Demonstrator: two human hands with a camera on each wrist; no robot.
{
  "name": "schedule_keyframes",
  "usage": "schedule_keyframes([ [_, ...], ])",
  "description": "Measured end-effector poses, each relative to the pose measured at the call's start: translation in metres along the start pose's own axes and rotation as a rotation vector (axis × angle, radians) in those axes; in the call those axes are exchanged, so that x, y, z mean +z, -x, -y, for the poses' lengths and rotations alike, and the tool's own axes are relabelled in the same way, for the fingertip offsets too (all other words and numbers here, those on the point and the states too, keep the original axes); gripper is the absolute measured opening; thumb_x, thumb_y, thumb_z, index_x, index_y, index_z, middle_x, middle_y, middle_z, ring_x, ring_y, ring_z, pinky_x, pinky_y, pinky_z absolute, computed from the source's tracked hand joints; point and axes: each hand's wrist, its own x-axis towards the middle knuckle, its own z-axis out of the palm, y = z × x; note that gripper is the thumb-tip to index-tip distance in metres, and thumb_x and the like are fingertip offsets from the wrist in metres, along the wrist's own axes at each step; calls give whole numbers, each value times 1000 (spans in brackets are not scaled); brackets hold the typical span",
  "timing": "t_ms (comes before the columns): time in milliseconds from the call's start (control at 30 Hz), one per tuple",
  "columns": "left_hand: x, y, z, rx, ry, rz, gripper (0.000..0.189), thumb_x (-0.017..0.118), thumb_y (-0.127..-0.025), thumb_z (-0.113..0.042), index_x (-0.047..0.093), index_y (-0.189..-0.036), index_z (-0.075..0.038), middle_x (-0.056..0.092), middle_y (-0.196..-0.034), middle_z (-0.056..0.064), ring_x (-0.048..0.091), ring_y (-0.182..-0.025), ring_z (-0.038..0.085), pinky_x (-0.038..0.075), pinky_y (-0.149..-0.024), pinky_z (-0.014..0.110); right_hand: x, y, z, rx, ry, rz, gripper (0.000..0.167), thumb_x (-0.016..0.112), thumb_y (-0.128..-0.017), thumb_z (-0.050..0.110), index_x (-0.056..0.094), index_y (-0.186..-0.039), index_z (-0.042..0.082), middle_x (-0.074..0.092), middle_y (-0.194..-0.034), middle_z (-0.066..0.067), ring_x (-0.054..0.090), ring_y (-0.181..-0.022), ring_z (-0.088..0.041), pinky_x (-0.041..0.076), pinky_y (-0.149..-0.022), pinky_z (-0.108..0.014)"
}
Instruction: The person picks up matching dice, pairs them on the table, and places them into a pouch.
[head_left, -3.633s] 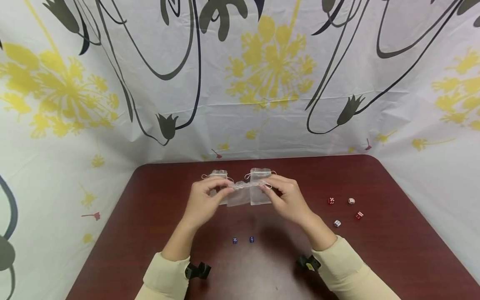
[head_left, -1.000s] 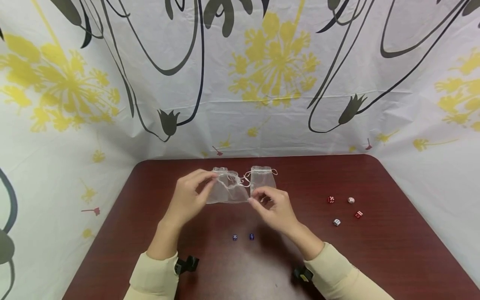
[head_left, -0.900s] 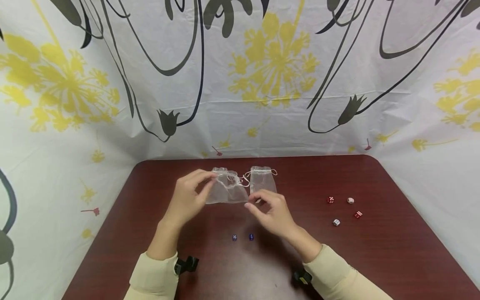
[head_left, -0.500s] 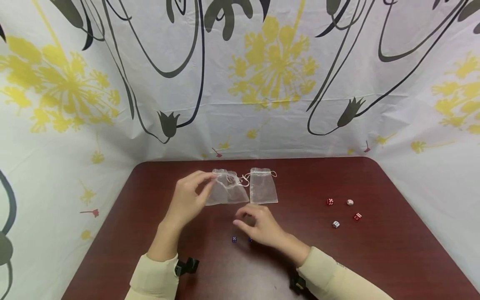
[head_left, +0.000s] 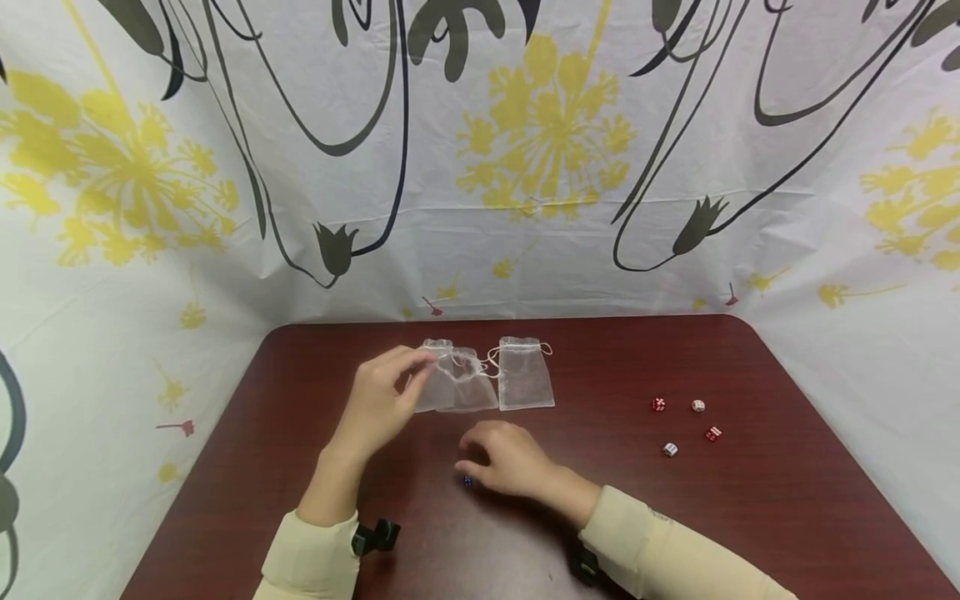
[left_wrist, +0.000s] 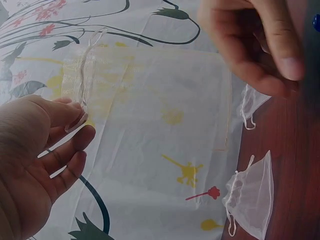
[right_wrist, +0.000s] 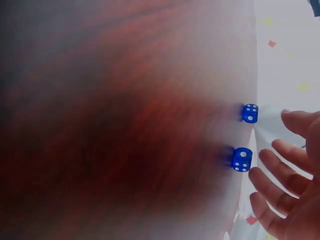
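Observation:
My left hand pinches a sheer white drawstring bag by its corded mouth, between thumb and forefinger. In the left wrist view the bag hangs spread out, see-through and with no visible contents. My right hand is over the table with loosely bent fingers and holds nothing. One blue die shows by its thumb; the hand hides the other in the head view. Both appear in the right wrist view, the upper blue die and the lower blue die, close to the spread fingers but apart from them.
A second sheer bag lies flat to the right of the held one, and a third lies partly behind it at left. Red dice and white dice sit on the right of the dark red table. A patterned cloth hangs behind.
My right hand has let go of the bag and moved down and left to the blue dice, covering one in the head view. The left hand keeps its pinch, nearly still.

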Motion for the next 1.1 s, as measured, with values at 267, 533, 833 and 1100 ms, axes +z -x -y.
schedule_keyframes([
  [267, -1, 2, 1, -20, -7, 21, 19, 77, -87, 2, 76, -105, -6, 72, -91, 2, 58, -70, 14, 49, -61, 31, 5, -5, 0, -45, 75, 133, 25, 80, -85, 39, 77, -97, 17, 67, -87, 7, 59, -78, -7, 53, -71, -29],
  [533, -2, 3, 0, -57, -25, 49, 18, 76, -89, -1, 76, -106, -8, 72, -94, 0, 54, -68, 12, 47, -60, 26, 6, -4, 1, -60, 105, 149, 27, 81, -84, 44, 77, -91, 19, 65, -86, 9, 62, -82, -9, 54, -72, -30],
  [833, -1, 4, 1, -48, -27, 46, 18, 77, -88, 0, 76, -104, -6, 71, -89, -1, 51, -64, 14, 44, -56, 27, 3, -3, 2, -134, 179, 166, 19, 84, -81, 38, 74, -81, 21, 62, -85, 11, 60, -79, -8, 53, -71, -30],
  [1100, 1, 6, 3, -50, -43, 53, 20, 79, -85, 2, 77, -104, -6, 74, -94, 1, 58, -73, 10, 48, -62, 27, 0, -2, -3, -125, 116, 112, 18, 83, -84, 35, 77, -87, 19, 65, -87, 10, 60, -78, -6, 53, -73, -27],
])
